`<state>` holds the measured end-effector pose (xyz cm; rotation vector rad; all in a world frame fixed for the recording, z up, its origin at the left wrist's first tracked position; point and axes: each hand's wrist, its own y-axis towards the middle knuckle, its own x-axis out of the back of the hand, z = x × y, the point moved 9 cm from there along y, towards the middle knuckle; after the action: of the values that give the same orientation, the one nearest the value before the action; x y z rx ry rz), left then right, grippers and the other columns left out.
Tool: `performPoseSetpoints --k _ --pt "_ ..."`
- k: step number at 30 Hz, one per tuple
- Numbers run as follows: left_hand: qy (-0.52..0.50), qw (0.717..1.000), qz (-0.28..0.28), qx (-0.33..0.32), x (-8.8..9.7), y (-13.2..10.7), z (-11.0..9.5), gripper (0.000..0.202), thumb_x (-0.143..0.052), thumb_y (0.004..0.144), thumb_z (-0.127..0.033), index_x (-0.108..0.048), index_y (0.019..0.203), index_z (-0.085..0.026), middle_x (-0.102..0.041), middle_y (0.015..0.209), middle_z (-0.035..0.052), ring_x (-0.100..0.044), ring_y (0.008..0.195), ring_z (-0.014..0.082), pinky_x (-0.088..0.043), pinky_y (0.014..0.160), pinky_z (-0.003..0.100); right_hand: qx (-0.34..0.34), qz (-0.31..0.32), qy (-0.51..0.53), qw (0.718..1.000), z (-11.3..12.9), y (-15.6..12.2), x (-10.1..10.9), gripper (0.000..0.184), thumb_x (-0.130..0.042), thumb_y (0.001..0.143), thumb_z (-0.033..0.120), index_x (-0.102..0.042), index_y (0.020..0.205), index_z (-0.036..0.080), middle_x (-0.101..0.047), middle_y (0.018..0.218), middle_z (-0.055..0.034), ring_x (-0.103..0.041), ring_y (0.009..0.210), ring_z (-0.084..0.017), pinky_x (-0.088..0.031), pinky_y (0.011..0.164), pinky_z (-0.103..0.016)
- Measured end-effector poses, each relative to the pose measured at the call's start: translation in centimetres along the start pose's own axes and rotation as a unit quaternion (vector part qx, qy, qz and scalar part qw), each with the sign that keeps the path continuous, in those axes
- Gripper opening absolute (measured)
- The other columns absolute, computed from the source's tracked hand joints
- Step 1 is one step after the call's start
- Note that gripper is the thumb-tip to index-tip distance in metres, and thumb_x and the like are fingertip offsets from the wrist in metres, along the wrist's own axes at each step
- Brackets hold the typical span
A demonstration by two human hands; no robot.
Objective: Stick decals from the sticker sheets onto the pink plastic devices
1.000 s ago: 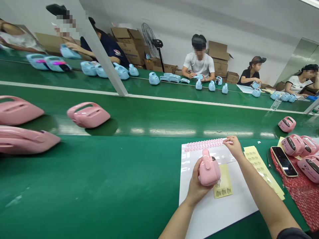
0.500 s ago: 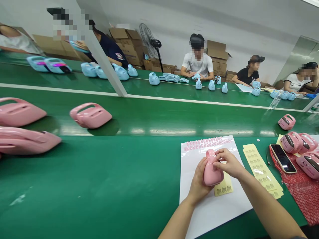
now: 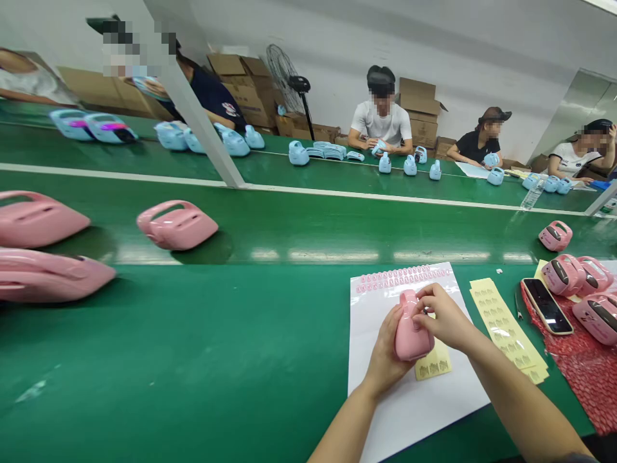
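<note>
My left hand [image 3: 387, 352] is wrapped round the left side of a glossy pink plastic housing with a carry handle [image 3: 413, 339], held upright over a white sheet [image 3: 385, 418]. With thumb and finger pinched, my right hand [image 3: 447, 316] touches the housing's right side near the base of the handle. A small dark spot shows by these fingertips, too small to make out. Beneath the housing lies a yellow sticker sheet [image 3: 434, 368], partly covered. Rows of small pink stickers [image 3: 400, 278] line the top of the white sheet.
Yellow sticker strips [image 3: 506, 328], a phone [image 3: 548, 307] and red bubble wrap [image 3: 573, 379] lie to the right, beside several pink housings [image 3: 563, 274]. Another pink housing [image 3: 178, 225] sits on the green belt [image 3: 313, 225]. Co-workers handle blue housings across it.
The view has shifted very slightly. My right fingers have moved a little at the housing's side, while my left hand keeps the same grip. Across the belt, a co-worker has lifted a blue housing.
</note>
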<state>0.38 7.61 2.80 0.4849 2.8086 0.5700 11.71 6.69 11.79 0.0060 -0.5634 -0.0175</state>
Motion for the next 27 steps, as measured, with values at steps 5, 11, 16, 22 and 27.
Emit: performPoseSetpoints --k 5,11,16,22,27 --pt "0.193 0.976 0.064 -0.076 -1.07 -0.32 -0.53 0.089 -0.073 0.060 -0.023 -0.025 0.134 -0.037 -0.035 0.138 0.0053 -0.035 0.124 0.0346 -0.036 0.098 0.053 -0.003 0.013 -0.006 1.000 0.22 0.05 -0.29 0.017 -0.055 0.065 0.003 -0.058 0.058 0.018 -0.046 0.094 -0.0035 -0.050 0.093 -0.017 -0.042 0.085 -0.035" --pt "0.217 0.969 0.060 -0.105 -1.12 -0.38 -0.97 0.085 -0.070 0.064 -0.028 -0.023 0.134 -0.035 -0.037 0.137 0.0065 -0.039 0.122 0.0338 -0.040 0.095 0.052 0.007 0.002 -0.010 1.000 0.49 -0.07 -0.27 0.020 -0.054 0.065 0.001 -0.057 0.055 0.018 -0.044 0.091 -0.0026 -0.050 0.089 -0.017 -0.042 0.084 -0.036" --pt "0.218 0.969 0.068 -0.089 -1.15 -0.37 -0.76 0.084 -0.069 0.065 -0.028 -0.022 0.134 -0.034 -0.036 0.136 0.0087 -0.037 0.123 0.0333 -0.039 0.095 0.052 0.010 0.010 -0.018 1.000 0.63 -0.12 -0.36 0.020 -0.054 0.066 0.001 -0.056 0.056 0.018 -0.044 0.089 -0.0026 -0.049 0.089 -0.017 -0.042 0.086 -0.037" --pt "0.211 0.971 0.070 -0.087 -1.09 -0.37 -0.82 0.082 -0.069 0.065 -0.028 -0.023 0.133 -0.033 -0.037 0.135 0.0091 -0.037 0.123 0.0338 -0.038 0.096 0.052 0.006 0.011 -0.013 1.000 0.45 -0.21 -0.42 0.020 -0.054 0.065 0.000 -0.057 0.057 0.018 -0.044 0.091 -0.0028 -0.050 0.093 -0.017 -0.043 0.087 -0.036" --pt "0.200 0.975 0.068 -0.073 -1.08 -0.28 -0.52 0.083 -0.068 0.065 -0.027 -0.022 0.133 -0.037 -0.035 0.136 0.0063 -0.038 0.122 0.0328 -0.038 0.096 0.052 0.049 0.017 -0.022 0.998 0.50 -0.71 -0.34 0.018 -0.055 0.069 0.004 -0.062 0.070 0.021 -0.046 0.098 -0.0040 -0.050 0.102 -0.019 -0.043 0.091 -0.037"
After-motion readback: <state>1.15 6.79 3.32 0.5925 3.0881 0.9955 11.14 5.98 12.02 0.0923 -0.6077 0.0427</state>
